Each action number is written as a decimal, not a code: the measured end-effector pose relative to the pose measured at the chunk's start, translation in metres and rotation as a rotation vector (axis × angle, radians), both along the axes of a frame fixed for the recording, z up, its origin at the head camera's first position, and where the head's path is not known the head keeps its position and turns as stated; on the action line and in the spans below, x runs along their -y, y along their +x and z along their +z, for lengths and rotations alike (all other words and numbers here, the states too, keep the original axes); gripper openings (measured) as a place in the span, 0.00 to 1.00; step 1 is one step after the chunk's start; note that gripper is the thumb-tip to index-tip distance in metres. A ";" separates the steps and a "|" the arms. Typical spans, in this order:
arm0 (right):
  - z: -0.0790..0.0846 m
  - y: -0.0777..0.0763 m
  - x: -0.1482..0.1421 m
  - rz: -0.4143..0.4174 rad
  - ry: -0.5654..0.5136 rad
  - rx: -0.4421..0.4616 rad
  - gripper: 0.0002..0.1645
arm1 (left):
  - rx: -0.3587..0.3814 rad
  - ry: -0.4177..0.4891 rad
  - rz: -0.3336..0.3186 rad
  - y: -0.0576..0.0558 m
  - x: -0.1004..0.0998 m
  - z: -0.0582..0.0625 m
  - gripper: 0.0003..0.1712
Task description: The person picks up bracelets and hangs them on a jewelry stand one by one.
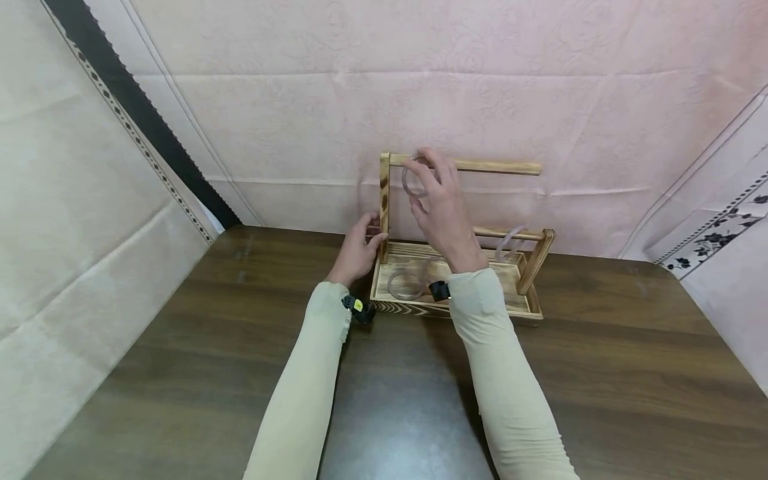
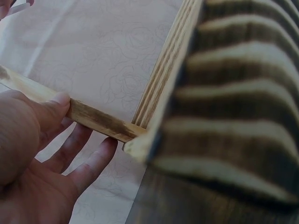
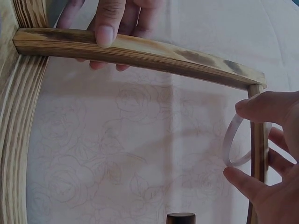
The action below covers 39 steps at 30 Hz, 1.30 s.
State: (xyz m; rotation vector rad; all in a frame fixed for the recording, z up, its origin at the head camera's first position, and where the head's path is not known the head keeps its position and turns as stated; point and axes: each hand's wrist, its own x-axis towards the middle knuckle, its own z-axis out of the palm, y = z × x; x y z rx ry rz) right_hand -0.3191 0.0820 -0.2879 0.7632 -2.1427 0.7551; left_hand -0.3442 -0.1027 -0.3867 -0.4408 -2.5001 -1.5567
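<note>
My left hand (image 1: 354, 252) grips the tall post (image 1: 385, 193) of a wooden display rack near its base, thumb on one side and fingers on the other. Up at the rack's top bar (image 1: 498, 167), my right hand (image 1: 444, 210) pinches a pale translucent bangle (image 3: 228, 143). The bar passes through the bangle, close to the post. Another bangle (image 1: 509, 241) hangs on the lower bar (image 1: 485, 232). In the tray (image 1: 522, 308) at the rack's base lies a clear bangle (image 1: 393, 287); my right wrist hides part of the tray.
The rack stands on a dark wooden table (image 1: 240, 320) close to its back edge. Behind it hangs a pale patterned cloth (image 1: 288, 120). A short post (image 1: 536, 261) carries the lower bar at the right. The top bar's right end is free.
</note>
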 end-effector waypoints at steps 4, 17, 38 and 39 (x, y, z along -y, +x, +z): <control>-0.001 0.000 0.000 0.018 0.006 0.002 0.34 | 0.005 0.001 -0.003 0.001 0.001 0.000 0.23; 0.000 0.002 -0.002 0.086 0.068 0.001 0.36 | -0.008 -0.022 -0.008 0.000 0.001 0.000 0.23; 0.009 0.023 -0.013 0.101 0.001 0.076 0.35 | -0.007 -0.029 -0.007 -0.001 0.003 0.000 0.22; 0.009 0.025 -0.014 0.095 0.003 0.080 0.34 | -0.006 -0.029 -0.006 -0.001 0.003 0.000 0.22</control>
